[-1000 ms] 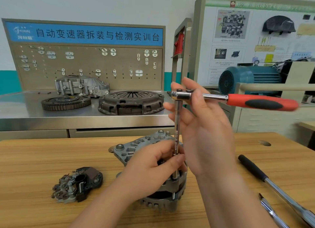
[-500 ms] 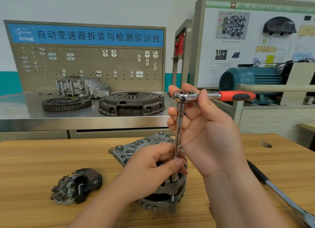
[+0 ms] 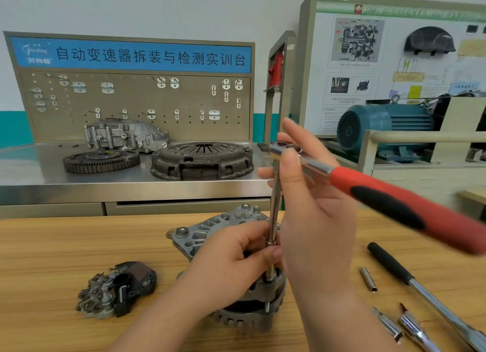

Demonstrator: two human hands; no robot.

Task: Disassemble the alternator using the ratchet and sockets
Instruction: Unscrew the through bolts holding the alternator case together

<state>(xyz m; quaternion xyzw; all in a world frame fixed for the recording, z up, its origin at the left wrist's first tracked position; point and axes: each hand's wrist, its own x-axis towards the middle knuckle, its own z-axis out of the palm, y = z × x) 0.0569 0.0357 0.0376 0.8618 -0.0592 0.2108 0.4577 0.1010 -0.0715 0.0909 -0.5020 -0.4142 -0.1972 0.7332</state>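
While the alternator [image 3: 252, 315] sits on the wooden bench [image 3: 65, 246], the fingers of the left hand [image 3: 228, 267] pinch the extension bar [image 3: 274, 201] low down, just above the housing. The right hand [image 3: 315, 220] grips the head of the ratchet [image 3: 381, 194], whose red handle points right.

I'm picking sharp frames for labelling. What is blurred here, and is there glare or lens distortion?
Head view: the ratchet is motion-smeared along its handle, the right hand pinching its head slightly soft; the left hand gripping the extension bar and the alternator are sharp. Head view: mild sheen on the steel bench; the pegboard edges lean, wide-angle.
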